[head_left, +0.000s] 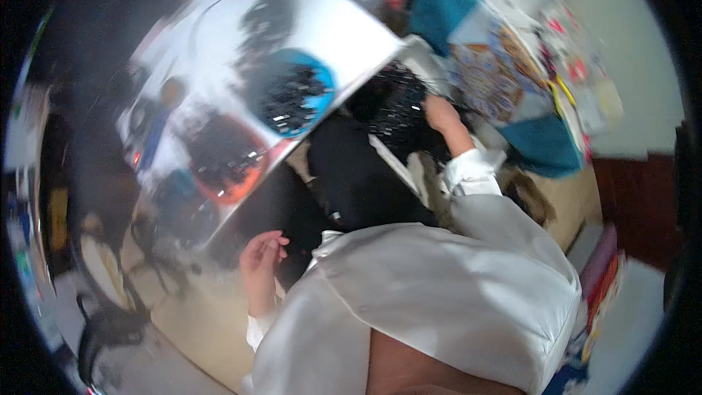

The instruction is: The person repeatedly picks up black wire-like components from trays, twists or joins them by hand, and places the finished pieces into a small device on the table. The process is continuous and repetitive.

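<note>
My right hand [443,115] is at the right side of a white bin [423,58] full of shiny black pieces [395,106]. Its fingers look curled in; blur hides whatever they may hold. Over my lap, on the left, my left hand [262,254] hangs with loosely bent fingers and nothing visible in it. On the white table ahead, a blue tray [327,80] holds more black glossy pieces. Nearer the table's left edge, an orange tray [252,175] also has dark pieces in it. What kind of pieces they are is too blurred to tell.
The white table [344,11] has its edge running diagonally just ahead of my knees. A teal and patterned cloth [541,143] drapes over a surface at the right, with several small things on top. A dark chair-like object [110,329] stands at the lower left.
</note>
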The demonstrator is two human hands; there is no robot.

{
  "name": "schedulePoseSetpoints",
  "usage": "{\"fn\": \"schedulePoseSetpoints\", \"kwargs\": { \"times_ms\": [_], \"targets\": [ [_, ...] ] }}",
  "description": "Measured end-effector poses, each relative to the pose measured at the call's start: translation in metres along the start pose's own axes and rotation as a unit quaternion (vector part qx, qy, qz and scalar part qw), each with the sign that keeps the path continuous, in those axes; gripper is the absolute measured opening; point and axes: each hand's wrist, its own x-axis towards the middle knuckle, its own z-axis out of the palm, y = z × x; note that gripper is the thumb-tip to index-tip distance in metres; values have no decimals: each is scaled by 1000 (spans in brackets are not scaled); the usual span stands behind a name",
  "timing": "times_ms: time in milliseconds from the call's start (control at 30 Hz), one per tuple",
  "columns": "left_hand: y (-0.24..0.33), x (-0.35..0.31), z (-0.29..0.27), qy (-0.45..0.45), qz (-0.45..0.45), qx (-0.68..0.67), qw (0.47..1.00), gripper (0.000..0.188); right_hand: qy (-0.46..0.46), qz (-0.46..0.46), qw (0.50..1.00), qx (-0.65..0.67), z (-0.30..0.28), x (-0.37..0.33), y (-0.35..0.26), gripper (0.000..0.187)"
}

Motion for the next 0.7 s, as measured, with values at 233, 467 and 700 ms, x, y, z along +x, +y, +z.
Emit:
{"fn": "schedulePoseSetpoints", "kwargs": {
  "times_ms": [233, 467, 700],
  "targets": [
    [32, -6, -49, 153, 112, 36, 981, 17, 108, -49, 993, -19, 75, 50, -21, 30],
    [69, 62, -103, 443, 272, 470, 713, 17, 245, -100, 914, 308, 11, 21, -17, 24],
    [75, 107, -100, 470, 182, 556, 661, 21, 256, -246, 858, 371, -79, -92, -117, 15]
  ]
}}
